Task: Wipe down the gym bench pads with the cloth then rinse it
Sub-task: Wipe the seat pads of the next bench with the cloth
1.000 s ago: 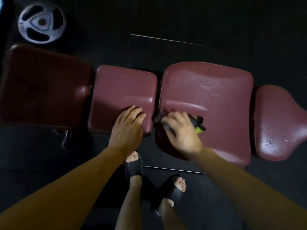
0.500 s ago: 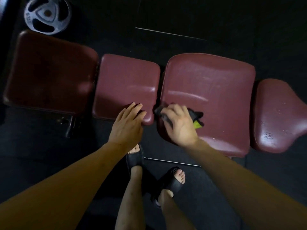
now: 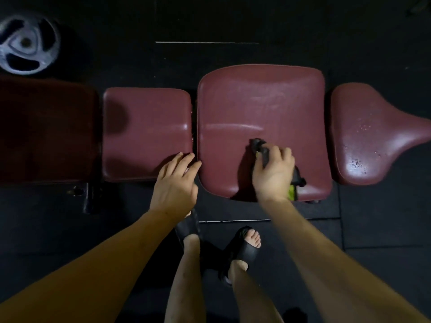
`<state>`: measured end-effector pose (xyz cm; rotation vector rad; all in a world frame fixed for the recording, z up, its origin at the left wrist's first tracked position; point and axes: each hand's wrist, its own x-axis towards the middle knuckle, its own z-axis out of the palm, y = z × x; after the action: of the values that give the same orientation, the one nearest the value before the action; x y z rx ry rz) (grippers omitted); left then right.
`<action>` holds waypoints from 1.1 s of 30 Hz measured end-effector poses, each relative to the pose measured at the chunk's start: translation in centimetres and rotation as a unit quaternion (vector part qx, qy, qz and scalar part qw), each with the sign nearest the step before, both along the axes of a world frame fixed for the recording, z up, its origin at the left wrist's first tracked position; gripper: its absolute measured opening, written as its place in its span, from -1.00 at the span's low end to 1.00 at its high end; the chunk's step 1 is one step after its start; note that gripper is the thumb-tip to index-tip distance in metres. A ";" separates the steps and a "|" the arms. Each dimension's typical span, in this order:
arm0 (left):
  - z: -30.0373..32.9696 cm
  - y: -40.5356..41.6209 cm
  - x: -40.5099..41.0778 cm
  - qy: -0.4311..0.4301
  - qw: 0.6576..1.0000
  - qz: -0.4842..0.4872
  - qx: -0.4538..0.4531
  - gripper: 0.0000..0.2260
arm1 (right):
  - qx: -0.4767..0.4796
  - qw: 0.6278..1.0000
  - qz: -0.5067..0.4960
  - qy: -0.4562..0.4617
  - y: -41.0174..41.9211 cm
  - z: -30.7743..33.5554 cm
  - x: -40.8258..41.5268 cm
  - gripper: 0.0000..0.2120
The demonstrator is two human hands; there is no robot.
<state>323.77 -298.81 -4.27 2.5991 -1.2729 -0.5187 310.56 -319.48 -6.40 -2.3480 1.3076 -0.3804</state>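
Maroon vinyl bench pads [image 3: 261, 108] run across mid-frame. Right hand [image 3: 274, 174] grips a dark cloth [image 3: 260, 146] with a green patch, on the large centre pad's lower edge. Left hand [image 3: 176, 183] rests flat, fingers straight, on the smaller pad [image 3: 147, 131]. Weight plate [image 3: 25, 44] upper left.

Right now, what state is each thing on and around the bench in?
Dark cloth with green patch: bunched, gripped by right hand.
Left hand: open, resting on small maroon pad.
Large maroon pad: streaked, being wiped.
Saddle-shaped maroon pad: beaded with droplets.
Grey weight plate: flat on floor.
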 end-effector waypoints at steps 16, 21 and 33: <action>0.6 -5.0 1.8 0.012 0.994 -0.079 0.073 -0.46 | -0.001 0.994 -0.107 0.001 -4.3 -1.3 1.4 -0.76; 0.5 -5.7 1.8 0.004 0.992 -0.090 0.089 -0.45 | -0.018 0.992 0.118 -0.030 1.9 0.1 5.9 -0.79; 0.4 -5.9 1.0 0.022 0.994 -0.052 0.089 -0.46 | -0.013 0.999 -0.046 -0.022 -4.4 -1.1 4.3 -0.78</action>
<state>324.79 -304.69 -3.85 2.6548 -1.4142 -0.7361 314.83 -323.84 -7.52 -2.2930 1.4014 -0.4790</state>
